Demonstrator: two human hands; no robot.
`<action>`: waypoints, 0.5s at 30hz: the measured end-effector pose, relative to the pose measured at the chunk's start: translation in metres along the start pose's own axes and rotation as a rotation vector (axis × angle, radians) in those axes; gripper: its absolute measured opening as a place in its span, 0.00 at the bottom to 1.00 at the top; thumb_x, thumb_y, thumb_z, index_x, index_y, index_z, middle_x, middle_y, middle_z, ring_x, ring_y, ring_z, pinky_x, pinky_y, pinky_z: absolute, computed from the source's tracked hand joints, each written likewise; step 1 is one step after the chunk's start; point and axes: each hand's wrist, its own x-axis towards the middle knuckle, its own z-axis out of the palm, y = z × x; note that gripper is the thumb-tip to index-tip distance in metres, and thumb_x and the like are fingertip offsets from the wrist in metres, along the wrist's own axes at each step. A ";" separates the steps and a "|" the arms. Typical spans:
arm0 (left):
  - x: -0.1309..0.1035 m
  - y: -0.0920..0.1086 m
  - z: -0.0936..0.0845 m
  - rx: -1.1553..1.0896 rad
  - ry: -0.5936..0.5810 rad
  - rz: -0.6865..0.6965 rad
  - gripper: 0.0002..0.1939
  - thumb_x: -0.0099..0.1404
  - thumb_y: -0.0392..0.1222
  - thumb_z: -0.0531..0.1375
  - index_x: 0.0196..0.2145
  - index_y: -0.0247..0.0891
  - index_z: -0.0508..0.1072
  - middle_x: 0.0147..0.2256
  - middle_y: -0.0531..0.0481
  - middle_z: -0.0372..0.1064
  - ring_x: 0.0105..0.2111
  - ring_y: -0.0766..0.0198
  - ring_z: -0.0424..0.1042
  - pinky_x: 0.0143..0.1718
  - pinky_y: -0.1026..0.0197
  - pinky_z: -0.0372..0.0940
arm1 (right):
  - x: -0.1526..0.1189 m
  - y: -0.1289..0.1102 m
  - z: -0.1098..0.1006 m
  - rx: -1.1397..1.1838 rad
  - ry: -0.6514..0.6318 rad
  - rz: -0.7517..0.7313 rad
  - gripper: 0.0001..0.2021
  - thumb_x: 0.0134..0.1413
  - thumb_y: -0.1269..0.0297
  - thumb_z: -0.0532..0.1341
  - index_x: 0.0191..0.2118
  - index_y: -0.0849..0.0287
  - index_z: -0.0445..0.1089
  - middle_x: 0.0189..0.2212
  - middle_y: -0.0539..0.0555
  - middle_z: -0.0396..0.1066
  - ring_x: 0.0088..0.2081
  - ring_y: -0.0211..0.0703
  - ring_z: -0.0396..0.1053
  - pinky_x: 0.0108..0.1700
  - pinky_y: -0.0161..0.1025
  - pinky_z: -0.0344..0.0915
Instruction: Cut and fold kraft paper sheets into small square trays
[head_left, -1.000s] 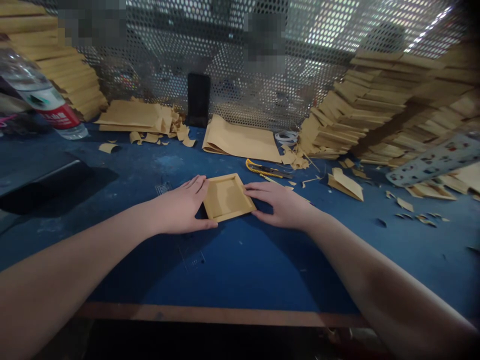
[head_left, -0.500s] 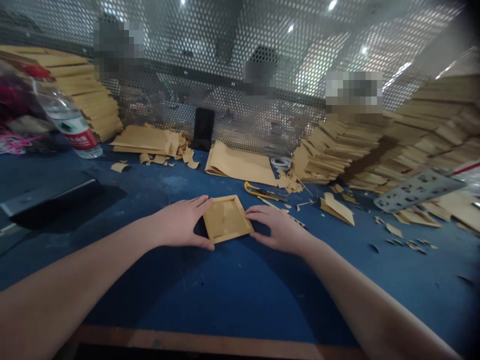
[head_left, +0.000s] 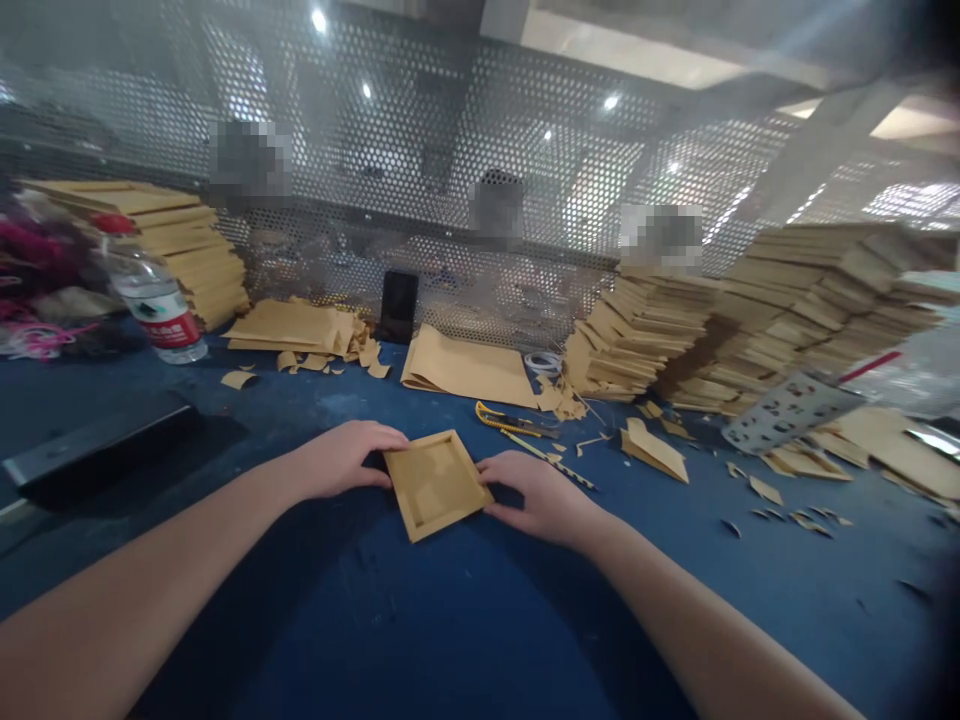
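A small square brown cardboard tray (head_left: 435,482) lies flat on the blue worktop (head_left: 465,620), in the middle of the frame. The left hand (head_left: 341,458) touches its left edge with bent fingers. The right hand (head_left: 536,495) pinches its right edge. A yellow knife (head_left: 510,420) lies just behind.
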 end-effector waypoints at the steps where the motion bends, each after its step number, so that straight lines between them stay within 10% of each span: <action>1: 0.000 0.001 0.000 -0.005 0.002 0.004 0.24 0.62 0.52 0.62 0.55 0.46 0.71 0.58 0.47 0.68 0.57 0.52 0.66 0.59 0.51 0.58 | 0.000 0.001 0.000 0.004 0.001 -0.003 0.13 0.57 0.64 0.64 0.49 0.53 0.72 0.49 0.55 0.74 0.51 0.48 0.71 0.54 0.48 0.68; 15: 0.002 0.000 -0.001 -0.064 0.033 0.012 0.24 0.60 0.49 0.64 0.54 0.45 0.71 0.56 0.48 0.69 0.56 0.56 0.68 0.60 0.52 0.59 | -0.003 0.012 0.007 0.096 0.174 0.017 0.06 0.58 0.64 0.63 0.39 0.50 0.78 0.41 0.51 0.79 0.42 0.45 0.77 0.46 0.43 0.73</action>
